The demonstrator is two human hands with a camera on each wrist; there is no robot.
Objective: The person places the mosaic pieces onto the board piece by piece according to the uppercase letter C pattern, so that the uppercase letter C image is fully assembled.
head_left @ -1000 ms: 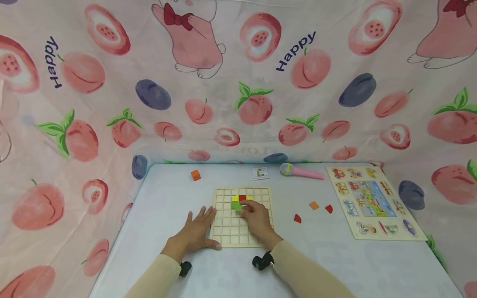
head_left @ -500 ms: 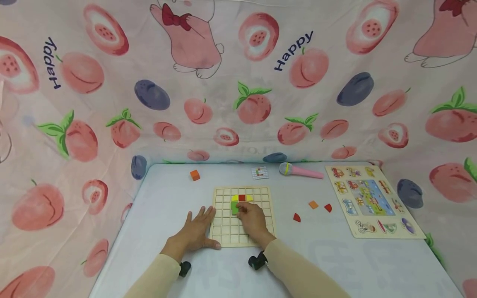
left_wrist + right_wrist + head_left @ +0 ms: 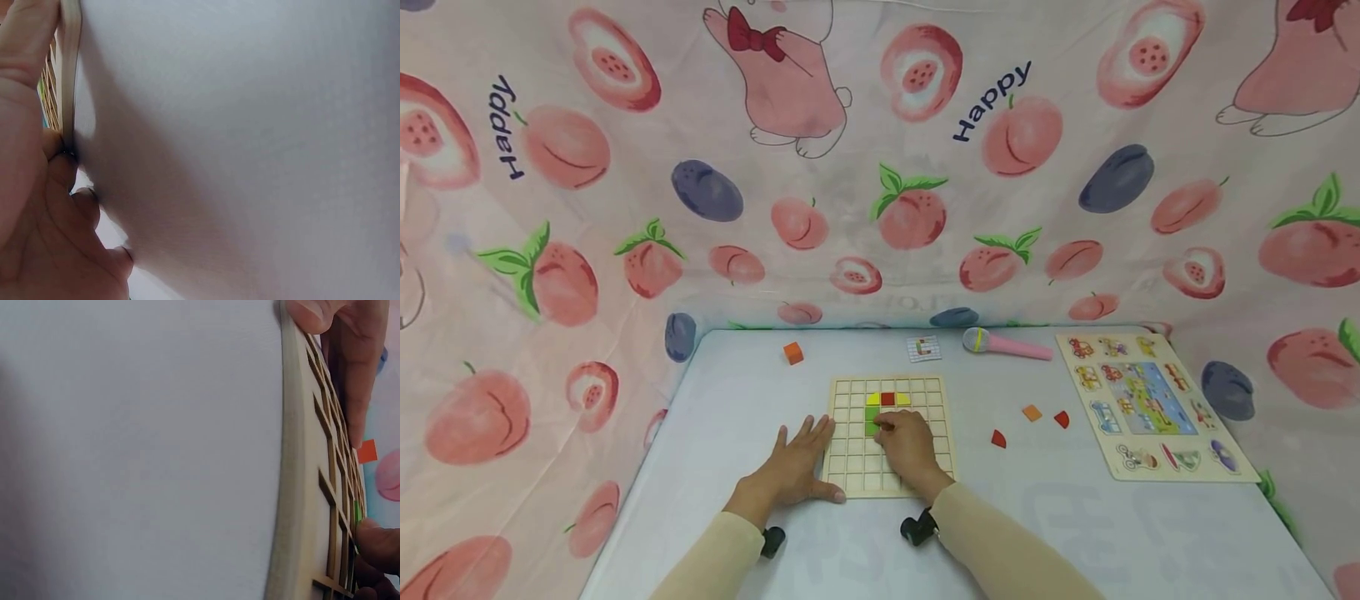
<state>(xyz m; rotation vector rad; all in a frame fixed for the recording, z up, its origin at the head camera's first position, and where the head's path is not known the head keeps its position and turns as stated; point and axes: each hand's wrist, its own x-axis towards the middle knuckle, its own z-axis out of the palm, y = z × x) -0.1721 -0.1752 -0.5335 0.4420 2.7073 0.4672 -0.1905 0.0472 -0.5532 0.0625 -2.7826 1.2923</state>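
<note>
A wooden grid board lies on the white table. My left hand is spread flat at the board's left side, fingers and thumb reaching its edge; in the left wrist view the hand lies beside the board's edge. My right hand is over the middle of the board, thumb and fingers curled at a green square tile, partly hiding it. Another green square adjoins it above. Along the row above sit a red square between two yellow pieces, the left one and the right one.
Behind the board are an orange cube, a small pattern card and a pink toy microphone. To the right lie an orange square, two red quarter-round pieces and a picture puzzle board.
My right hand has shifted slightly left and toward me, with the green tile now lower below the other green square. The right yellow piece shows more fully. The left hand stays put.
</note>
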